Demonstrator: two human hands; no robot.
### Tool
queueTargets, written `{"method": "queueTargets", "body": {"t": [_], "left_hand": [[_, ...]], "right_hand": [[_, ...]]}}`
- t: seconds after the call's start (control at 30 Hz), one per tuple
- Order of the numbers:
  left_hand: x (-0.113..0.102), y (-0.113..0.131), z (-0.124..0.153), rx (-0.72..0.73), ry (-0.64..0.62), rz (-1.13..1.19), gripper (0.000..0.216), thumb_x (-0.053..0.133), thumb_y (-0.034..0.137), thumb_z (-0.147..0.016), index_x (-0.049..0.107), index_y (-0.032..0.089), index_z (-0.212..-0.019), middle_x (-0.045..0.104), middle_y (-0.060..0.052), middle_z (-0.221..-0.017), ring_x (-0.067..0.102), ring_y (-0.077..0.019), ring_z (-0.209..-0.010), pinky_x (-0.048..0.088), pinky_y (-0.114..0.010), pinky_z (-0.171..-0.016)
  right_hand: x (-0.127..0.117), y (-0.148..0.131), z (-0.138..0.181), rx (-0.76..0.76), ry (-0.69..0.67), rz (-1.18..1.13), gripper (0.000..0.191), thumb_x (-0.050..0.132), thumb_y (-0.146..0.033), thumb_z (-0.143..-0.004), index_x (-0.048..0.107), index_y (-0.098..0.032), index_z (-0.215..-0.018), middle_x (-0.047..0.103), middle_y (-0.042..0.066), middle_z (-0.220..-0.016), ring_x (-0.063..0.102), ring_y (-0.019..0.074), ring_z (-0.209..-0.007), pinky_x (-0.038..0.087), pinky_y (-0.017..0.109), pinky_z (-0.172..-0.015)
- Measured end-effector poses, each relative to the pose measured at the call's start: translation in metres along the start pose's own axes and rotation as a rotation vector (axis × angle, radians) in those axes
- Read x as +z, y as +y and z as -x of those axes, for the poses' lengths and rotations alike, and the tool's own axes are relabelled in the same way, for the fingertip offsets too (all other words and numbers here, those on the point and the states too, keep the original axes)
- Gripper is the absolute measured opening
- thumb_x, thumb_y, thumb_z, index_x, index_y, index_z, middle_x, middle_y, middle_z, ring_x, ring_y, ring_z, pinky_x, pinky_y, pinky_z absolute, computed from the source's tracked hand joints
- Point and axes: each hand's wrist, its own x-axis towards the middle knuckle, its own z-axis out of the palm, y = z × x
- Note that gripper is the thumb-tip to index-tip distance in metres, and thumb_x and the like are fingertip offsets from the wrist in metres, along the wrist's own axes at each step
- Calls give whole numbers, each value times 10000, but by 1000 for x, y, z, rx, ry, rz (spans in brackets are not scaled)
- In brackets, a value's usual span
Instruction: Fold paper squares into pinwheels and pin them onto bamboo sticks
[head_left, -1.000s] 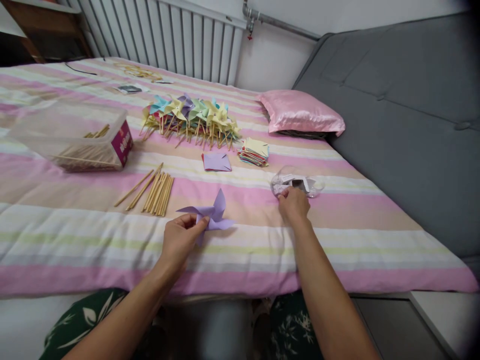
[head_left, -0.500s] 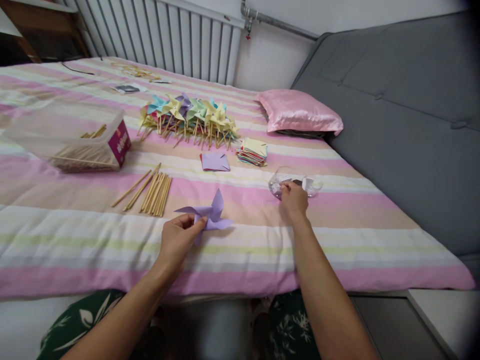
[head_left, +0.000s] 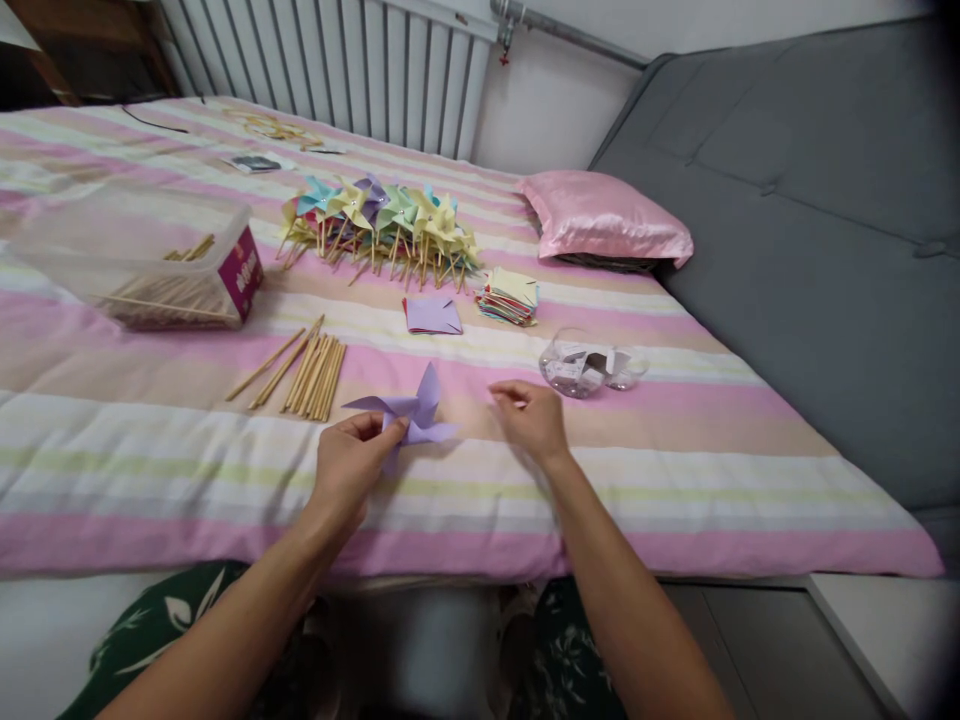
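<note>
Pinched between the thumb and fingers of my left hand (head_left: 358, 455) is a purple paper pinwheel head (head_left: 415, 411), its blades folded to the middle and held just above the bedspread. My right hand (head_left: 531, 415) hovers to its right, thumb and index finger pressed together; whatever is in the pinch is too small to make out. Behind that hand stands a clear plastic container (head_left: 574, 365) with small things and paper labels in it. A bundle of thin wooden sticks (head_left: 315, 378) lies left of my left hand. Purple paper squares (head_left: 433, 316) rest beyond the pinwheel head.
A stack of cut paper squares (head_left: 510, 296) sits near a pile of finished pinwheels (head_left: 390, 225). At left is a clear plastic box (head_left: 244, 265) holding more sticks. A pink pillow (head_left: 604, 220) lies by the grey headboard (head_left: 795, 190). The striped bedspread (head_left: 675, 510) ends before my knees.
My right hand has left the clear container and moved left toward the pinwheel head, fingers still pinched. My left hand keeps its hold, nearly in place. The view has shifted slightly.
</note>
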Motion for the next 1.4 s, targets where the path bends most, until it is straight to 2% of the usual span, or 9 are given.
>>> {"method": "queueTargets", "body": {"t": [0.1,0.2,0.3,0.47,0.57,0.67,0.83,1.1,1.4], "left_hand": [[-1,1,0,-21,22,-13,183,724,287,-551,615,140,-548,545,30,-479,433,-74,-442,268,-195,-424],[-3,0,0,-21,27,-30,166,718,275,-548,618,143,-541,547,29,-467,439,-78,-432,277,-198,-421],[-4,-1,0,-17,22,-32,156,712,269,-554,616,147,-536,540,34,-457,437,-76,-423,278,-197,-418],[-3,-1,-1,-11,31,-60,156,705,266,-561,612,145,-530,540,32,-459,437,-74,-422,271,-197,-414],[-3,-1,0,-13,30,-76,162,706,271,-561,611,145,-526,537,33,-455,430,-71,-421,264,-197,-411],[-3,-2,0,-20,23,-77,162,706,278,-562,615,147,-534,545,31,-463,437,-73,-428,267,-198,-414],[-3,-3,-2,-14,16,-72,154,705,276,-565,622,148,-548,548,29,-467,451,-79,-439,282,-199,-422],[-1,1,1,-18,28,-71,156,704,264,-556,612,141,-526,562,23,-475,445,-74,-428,284,-194,-419],[1,1,3,-22,23,-45,171,712,272,-550,607,140,-519,568,18,-477,438,-73,-416,277,-195,-413]], "right_hand": [[21,-15,23,-58,-220,11,219,546,-202,-777,707,-255,-917,726,6,-891,662,157,-770,503,276,-732],[26,-23,33,-86,-284,61,244,560,-161,-769,695,-277,-937,716,-6,-916,646,162,-823,496,291,-758],[23,-22,34,-60,-313,-23,269,583,-148,-739,679,-245,-972,703,16,-944,643,150,-802,510,273,-724],[19,-13,32,-64,-263,-53,351,598,-128,-691,651,-211,-1028,675,44,-983,622,152,-835,519,270,-726],[18,-9,32,-21,-198,-11,327,551,-121,-721,649,-177,-1028,665,69,-983,620,148,-793,526,271,-706],[19,-9,30,-36,-150,81,282,509,-102,-750,667,-167,-975,670,72,-968,619,160,-822,505,292,-767],[23,-15,27,-81,-149,173,249,444,-160,-843,679,-189,-920,681,57,-912,611,166,-870,456,292,-819],[32,-21,32,16,-149,265,159,545,-264,-798,687,-208,-842,681,32,-786,605,157,-709,439,262,-676],[33,-29,33,170,-91,311,192,534,-339,-801,678,-214,-778,702,52,-741,632,202,-720,440,302,-660]]}}
